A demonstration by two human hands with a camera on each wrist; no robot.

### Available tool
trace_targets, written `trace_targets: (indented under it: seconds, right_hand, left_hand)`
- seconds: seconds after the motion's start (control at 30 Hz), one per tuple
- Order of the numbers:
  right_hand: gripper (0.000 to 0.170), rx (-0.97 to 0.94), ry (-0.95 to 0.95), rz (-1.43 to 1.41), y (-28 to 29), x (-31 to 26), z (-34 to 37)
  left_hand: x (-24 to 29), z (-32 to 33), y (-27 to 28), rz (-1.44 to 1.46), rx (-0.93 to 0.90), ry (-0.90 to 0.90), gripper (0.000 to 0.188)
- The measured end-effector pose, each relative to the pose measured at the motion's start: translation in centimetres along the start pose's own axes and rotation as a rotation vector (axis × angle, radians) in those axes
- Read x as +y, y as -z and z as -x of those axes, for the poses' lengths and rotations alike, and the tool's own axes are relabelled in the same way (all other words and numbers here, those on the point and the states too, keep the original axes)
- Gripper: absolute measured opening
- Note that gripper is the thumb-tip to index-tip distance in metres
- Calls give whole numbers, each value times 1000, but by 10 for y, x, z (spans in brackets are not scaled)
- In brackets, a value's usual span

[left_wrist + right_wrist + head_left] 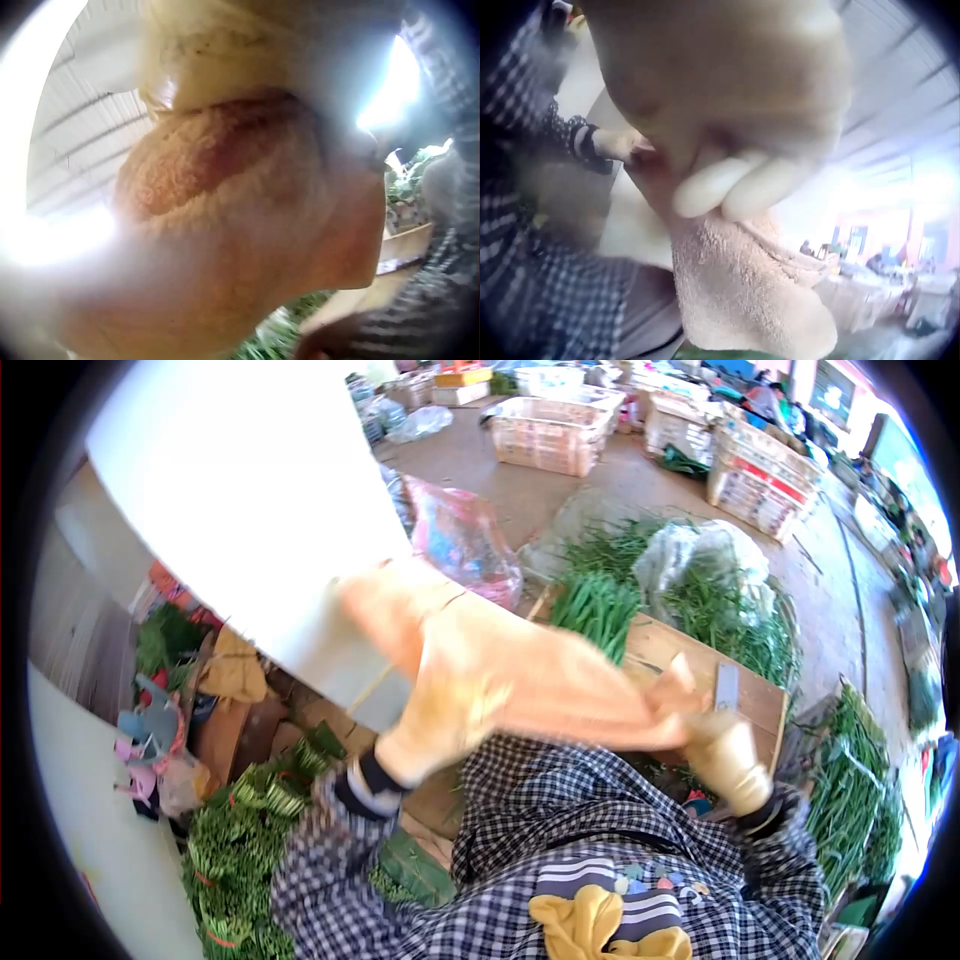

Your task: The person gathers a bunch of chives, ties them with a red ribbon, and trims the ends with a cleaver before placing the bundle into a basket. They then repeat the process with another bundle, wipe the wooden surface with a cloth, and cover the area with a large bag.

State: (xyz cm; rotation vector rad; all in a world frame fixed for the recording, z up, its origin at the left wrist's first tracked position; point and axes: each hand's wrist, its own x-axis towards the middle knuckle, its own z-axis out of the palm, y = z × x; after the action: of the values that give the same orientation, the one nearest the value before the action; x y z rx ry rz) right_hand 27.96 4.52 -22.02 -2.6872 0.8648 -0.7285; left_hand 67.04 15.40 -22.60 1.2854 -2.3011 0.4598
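A peach-orange towel [570, 685] is stretched between both hands above the lap, blurred in the head view. My left hand [445, 705] grips its left part, and a loose end hangs out past the fingers over the white surface [270, 470]. At the other end my right hand [728, 758] holds the towel bunched in curled fingers. In the right wrist view those fingers [739, 187] close over the fuzzy towel [735, 285], with a flap hanging below. The left wrist view shows the towel [225, 262] folded thickly against the palm side.
Tied bundles of greens [245, 840] lie at the left. A wooden board [690, 650] ahead bears green stalks [595, 610] and clear plastic [690, 550]. More long greens [850, 800] lie at the right. White crates [550, 435] stand farther back, near a pink plastic bag [460, 540].
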Motion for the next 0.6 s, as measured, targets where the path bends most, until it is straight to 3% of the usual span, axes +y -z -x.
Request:
trace_targets:
  seconds: [0.03, 0.07, 0.1, 0.13, 0.17, 0.23, 0.3, 0.37, 0.43, 0.5, 0.6]
  right_hand:
    - [26, -146, -46, 216, -25, 6, 27]
    - [23, -281, -112, 159, -53, 23, 60]
    - [24, -682, -64, 391, -69, 27, 83]
    - [28, -928, -117, 217, -73, 36, 98]
    - [34, -805, -276, -70, -72, 34, 111]
    - [39, -762, -451, -264, -53, 33, 107]
    - [40, -582, -439, -184, -49, 60, 113]
    - [37, -426, -465, -30, -41, 85, 96]
    - [35, -261, -689, 71, -53, 120, 91]
    - [36, -217, -729, 67, -67, 150, 96]
    - [40, -178, -884, -145, -109, 182, 98]
  left_hand:
    - [18, 31, -21, 189, -221, 178, 36]
    - [39, 59, -32, 295, -380, 291, 33]
    - [48, 89, -41, 452, -578, 289, 33]
    - [63, 60, -9, 481, -1015, 432, 34]
    - [64, 73, -13, 557, -1003, 451, 36]
    - [59, 59, 0, 788, -736, 542, 37]
    - [41, 35, 11, 885, -565, 673, 35]
    - [26, -13, 13, 768, -395, 686, 31]
    - [3, -47, -19, 818, -240, 604, 35]
    - [-17, -93, -62, 1006, -155, 582, 43]
    - [-47, -143, -163, 864, -126, 659, 65]
